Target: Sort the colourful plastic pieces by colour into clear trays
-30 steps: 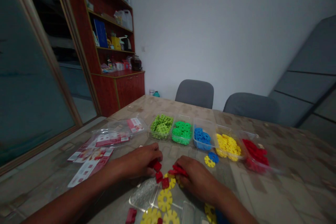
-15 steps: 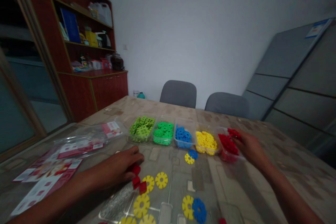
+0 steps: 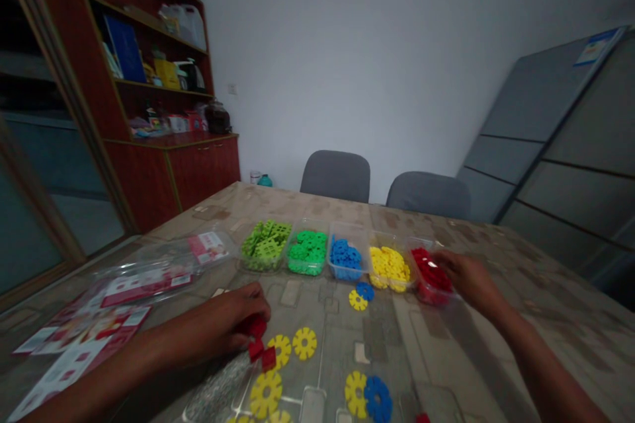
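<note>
Several red blocks [image 3: 255, 349] being held by left hand [image 3: 241, 317], well left of clear tub [image 3: 434, 296] of red pieces [image 3: 427, 268]. Tub, long axis being directed away, being flanked at right by nearer right hand [image 3: 464, 274]; grip being obscured, undeterminable.

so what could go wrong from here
The right hand is at the side of the clear tub holding red pieces, so a bump might tip it and spill some. The left hand, curled around red blocks, is close to a yellow disc, so a small slip could knock that aside.
</note>
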A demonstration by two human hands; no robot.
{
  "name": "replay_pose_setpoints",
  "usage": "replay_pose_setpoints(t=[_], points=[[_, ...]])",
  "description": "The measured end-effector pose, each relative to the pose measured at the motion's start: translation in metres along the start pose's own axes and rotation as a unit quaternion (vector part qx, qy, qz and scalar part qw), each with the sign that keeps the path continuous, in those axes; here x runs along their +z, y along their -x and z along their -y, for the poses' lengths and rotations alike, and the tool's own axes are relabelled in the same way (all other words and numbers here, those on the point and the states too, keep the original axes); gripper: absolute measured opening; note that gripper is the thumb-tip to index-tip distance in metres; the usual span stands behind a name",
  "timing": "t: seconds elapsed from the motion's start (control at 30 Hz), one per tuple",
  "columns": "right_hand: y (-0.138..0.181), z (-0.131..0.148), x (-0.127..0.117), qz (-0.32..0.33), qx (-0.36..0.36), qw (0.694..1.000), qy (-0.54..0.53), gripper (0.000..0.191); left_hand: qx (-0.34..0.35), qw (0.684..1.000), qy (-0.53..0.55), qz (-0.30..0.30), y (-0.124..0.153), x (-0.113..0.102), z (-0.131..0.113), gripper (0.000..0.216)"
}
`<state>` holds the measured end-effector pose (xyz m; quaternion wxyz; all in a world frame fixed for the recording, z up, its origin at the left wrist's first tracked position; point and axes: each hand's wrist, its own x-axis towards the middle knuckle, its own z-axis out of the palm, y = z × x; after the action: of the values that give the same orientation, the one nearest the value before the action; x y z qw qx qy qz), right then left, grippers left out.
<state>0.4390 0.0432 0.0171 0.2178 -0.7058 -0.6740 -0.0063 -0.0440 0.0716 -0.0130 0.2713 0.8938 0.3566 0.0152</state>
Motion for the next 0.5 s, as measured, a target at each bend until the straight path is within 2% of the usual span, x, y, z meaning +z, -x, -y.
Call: replay_pose_setpoints(t=[0.1,0.2,0.37,0.5], points=[[0.023,0.018,-0.004,0.032,-0.029,0.999,-0.029,0.039,0.009,1.000,-0.003,-0.004,-0.001,0.002,0.001,0.018],[0.055,0.034,-0.007,0.106,-0.059,0.989,-0.087,0.039,0.003,1.000,-0.017,-0.011,0.000,0.000,-0.003,0.016],[0.097,0.054,-0.011,0.143,-0.053,0.983,-0.105,0.040,-0.014,1.000,0.005,-0.011,0.002,-0.009,-0.014,0.009],[0.114,0.072,0.000,0.259,-0.055,0.961,-0.077,0.040,-0.005,1.000,0.011,0.013,0.007,-0.014,-0.020,0.027]])
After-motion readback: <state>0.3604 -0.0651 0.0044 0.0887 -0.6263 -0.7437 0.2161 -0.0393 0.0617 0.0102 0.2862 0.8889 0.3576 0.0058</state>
